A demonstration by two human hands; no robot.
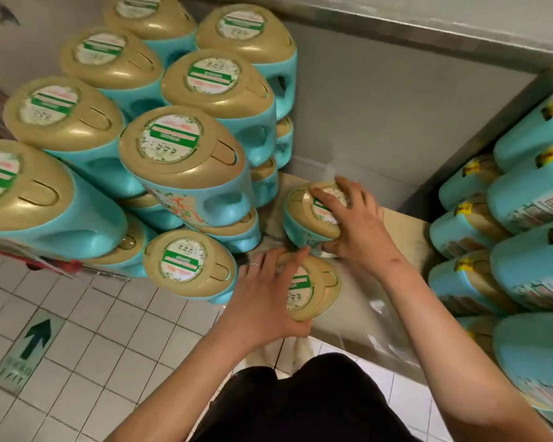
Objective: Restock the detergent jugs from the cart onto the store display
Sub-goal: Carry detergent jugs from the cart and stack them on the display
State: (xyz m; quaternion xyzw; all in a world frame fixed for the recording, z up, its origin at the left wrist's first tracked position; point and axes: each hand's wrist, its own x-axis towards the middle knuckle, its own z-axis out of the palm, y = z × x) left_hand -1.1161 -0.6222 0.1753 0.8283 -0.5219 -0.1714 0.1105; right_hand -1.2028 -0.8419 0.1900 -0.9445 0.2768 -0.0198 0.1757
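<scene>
Teal detergent jugs with gold caps and round green-and-white labels stand stacked in tiers at the left. Two more stand low on the display base, a plastic-covered board. My right hand grips the gold cap of the far jug, fingers spread over its label and thumb under its near edge. My left hand holds the cap of the near jug, fingers curled over its left side. The two jugs stand close together, the near one at the board's front edge.
A second stack of teal jugs with yellow-marked labels fills the right side. A grey wall closes the back. White floor tiles carry a green arrow sticker at the lower left. A red cart edge shows under the left stack.
</scene>
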